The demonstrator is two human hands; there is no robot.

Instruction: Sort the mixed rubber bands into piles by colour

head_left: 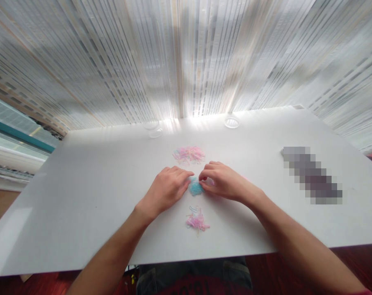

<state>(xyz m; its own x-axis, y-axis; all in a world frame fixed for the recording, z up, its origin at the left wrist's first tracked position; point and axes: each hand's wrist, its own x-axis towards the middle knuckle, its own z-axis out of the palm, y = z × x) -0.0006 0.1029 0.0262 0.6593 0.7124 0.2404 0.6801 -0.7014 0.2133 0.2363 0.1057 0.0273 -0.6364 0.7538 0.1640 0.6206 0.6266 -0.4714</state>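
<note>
So, the blue pile (196,188) sits on the worktop (96,180) between both hands, its small pieces (clips or bands, too fine to tell) heaped close together. The left hand (170,184) is just left of it, fingers bent; the right hand (224,180) is at its right edge, thumb and forefinger nearly meeting. I cannot tell whether either set of fingers grips a piece. To handle these well, I'd pinch lightly with the tips, tease out tangled pieces singly, and keep both wrists off the neighbouring heaps. A pink pile (198,221) lies on the near side of the blue pile, a larger pink heap (189,154) beyond it. Farther beyond, to its right, rests a clear round dish (231,122).
</note>
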